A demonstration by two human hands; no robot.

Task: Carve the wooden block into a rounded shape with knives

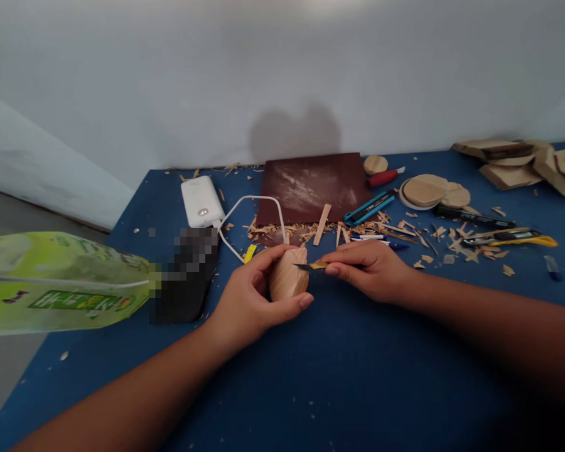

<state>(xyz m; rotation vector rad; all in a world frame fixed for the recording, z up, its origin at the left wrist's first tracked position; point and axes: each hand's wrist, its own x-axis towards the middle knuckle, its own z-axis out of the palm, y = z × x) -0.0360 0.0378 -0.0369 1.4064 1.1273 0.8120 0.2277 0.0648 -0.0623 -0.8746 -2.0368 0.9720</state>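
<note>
My left hand (254,295) is wrapped round a pale, rounded block of wood (288,279), thumb along its near side and fingers behind it. Between the thumb and fingers of my right hand (370,267) is a small carving knife (314,266). Its dark, pointed blade lies against the right face of the wood, and a bit of yellowish handle shows. The rest of the handle is hidden in my grip. Wood shavings (306,233) are scattered on the table just beyond both hands.
On the blue table (339,376) lie a brown sheet (313,185), a blue cutter (370,207), a red-handled knife (383,177), wooden discs (426,189) and wood offcuts (508,160). To the left are a white power bank (201,201) with cable, a black phone (188,282) and a green plastic bag (66,282).
</note>
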